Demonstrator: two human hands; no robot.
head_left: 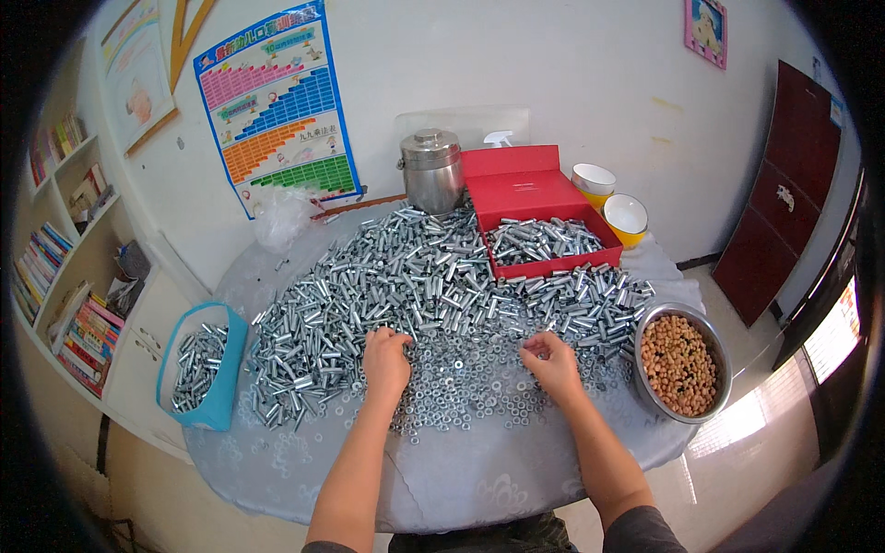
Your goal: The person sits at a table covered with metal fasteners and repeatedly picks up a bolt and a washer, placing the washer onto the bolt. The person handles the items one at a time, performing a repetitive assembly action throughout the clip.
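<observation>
Both hands rest on a spread of small nuts and washers point(470, 382) at the near side of a round table point(277, 470). The left hand point(385, 361) lies palm down with its fingers curled into the heap; whether they pinch a piece I cannot tell. The right hand point(551, 361) is likewise curled, fingertips bunched as if nipping something small, but what, if anything, is hidden under them.

Just beyond the fingertips of both hands lies a great pile of bolts point(415, 276), reaching away to a red box point(544, 230) that is partly filled with more. Well to the left of the left hand sits a blue bin point(217, 405) holding bolts; just right of the right hand stands a steel bowl point(650, 318) of brown nuts or beans.

The pieces look like plated steel: stiff, hard, smooth, light singly but heavy in bulk. They would likely slide and roll under the fingers. A bolt is best pinched across its shank at mid-length; a washer or nut by its rim, between thumb and forefinger.
</observation>
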